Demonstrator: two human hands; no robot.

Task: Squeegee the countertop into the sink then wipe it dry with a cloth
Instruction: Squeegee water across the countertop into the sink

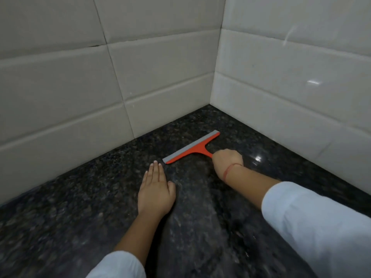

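Head view: right hand (227, 160) is gripping squeegee (191, 148) near far corner, left hand (155, 190) lying flat, released (sink unseen); keeping blade flush on desk (80, 217).

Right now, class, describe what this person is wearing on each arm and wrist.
Both arms wear pale, whitish long sleeves pushed up the forearm: the left sleeve and the right sleeve. A thin red thread bracelet circles the wrist of the right hand. The left hand shows no rings, watch or band.
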